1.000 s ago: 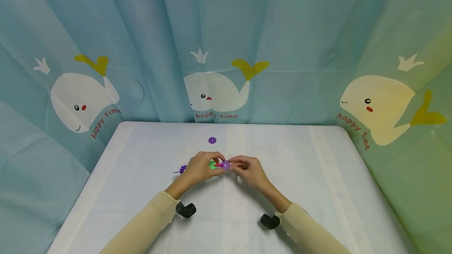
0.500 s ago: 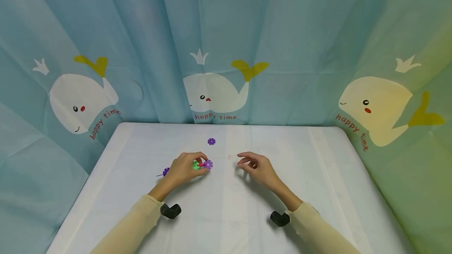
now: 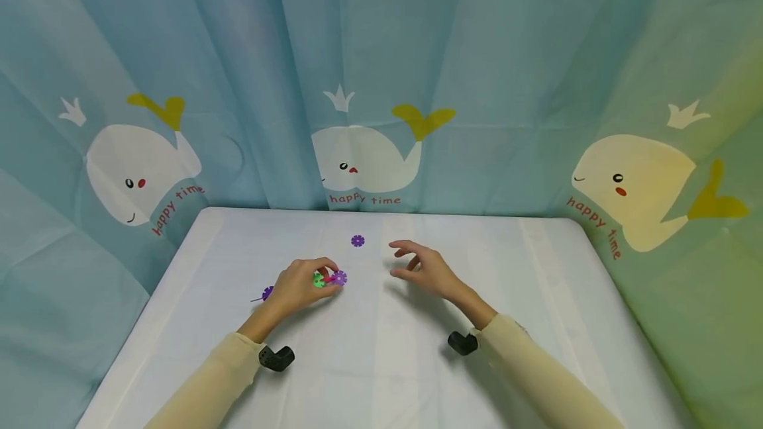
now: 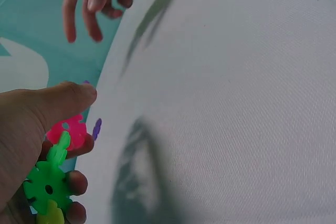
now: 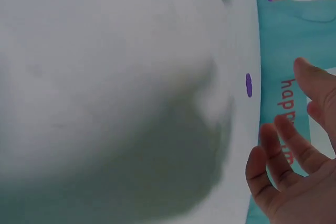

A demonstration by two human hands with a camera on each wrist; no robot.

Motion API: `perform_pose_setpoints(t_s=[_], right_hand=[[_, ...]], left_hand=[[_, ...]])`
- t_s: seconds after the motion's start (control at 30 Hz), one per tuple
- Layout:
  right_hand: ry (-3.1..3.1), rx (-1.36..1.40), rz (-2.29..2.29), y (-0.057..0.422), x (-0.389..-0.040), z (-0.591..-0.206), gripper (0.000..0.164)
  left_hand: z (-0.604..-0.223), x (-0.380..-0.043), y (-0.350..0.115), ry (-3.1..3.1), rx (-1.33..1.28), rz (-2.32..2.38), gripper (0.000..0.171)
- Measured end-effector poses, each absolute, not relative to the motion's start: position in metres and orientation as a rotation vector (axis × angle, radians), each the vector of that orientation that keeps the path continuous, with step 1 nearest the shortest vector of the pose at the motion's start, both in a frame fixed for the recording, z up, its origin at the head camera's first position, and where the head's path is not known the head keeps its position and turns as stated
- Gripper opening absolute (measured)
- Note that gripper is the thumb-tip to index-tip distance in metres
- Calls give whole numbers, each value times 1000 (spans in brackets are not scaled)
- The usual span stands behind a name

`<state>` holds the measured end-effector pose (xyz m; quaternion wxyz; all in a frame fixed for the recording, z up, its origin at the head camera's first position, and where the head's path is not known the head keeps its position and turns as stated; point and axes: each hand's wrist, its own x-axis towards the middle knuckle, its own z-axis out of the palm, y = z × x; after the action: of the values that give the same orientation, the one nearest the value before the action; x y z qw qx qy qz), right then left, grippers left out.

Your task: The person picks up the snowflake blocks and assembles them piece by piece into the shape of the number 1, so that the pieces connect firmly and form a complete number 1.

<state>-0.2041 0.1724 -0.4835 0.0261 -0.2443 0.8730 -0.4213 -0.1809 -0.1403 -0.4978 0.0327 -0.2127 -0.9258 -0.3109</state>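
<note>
My left hand (image 3: 296, 288) pinches a chain of joined snowflake discs between thumb and fingers, above the white table. Its light purple disc (image 3: 339, 278) sticks out past the fingertips. A pink disc (image 4: 68, 131), a green disc (image 4: 48, 184) and a yellow disc (image 4: 51, 214) follow back into the palm. Behind that hand, at the wrist, a dark purple disc (image 3: 267, 292) shows with a thin edge-on piece beside it. To the right, my right hand (image 3: 426, 271) hovers with spread, loosely bent fingers and holds nothing. A single purple snowflake disc (image 3: 357, 241) lies beyond both hands on the table.
The white table (image 3: 507, 270) ends at the back against a blue-green curtain (image 3: 501, 85) printed with whales. Black wrist cameras hang below the left cuff (image 3: 242, 353) and the right cuff (image 3: 497, 331).
My right hand has let go of the light purple disc and moved right, then forward, its fingers spreading. My left hand has drawn left with the chain. The single disc stays put.
</note>
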Motion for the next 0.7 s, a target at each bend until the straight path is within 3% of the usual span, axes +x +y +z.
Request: perform_pose_setpoints(t_s=[0.43,0.7], right_hand=[[2693,-764,-1016,132,-262,-489,59],[2751,-730,-856,107,-286,-500,54]], left_hand=[[-500,-183,-141,-2846,-672,-948,31],[-500,-184,-144,-2838,-676,-952,31]])
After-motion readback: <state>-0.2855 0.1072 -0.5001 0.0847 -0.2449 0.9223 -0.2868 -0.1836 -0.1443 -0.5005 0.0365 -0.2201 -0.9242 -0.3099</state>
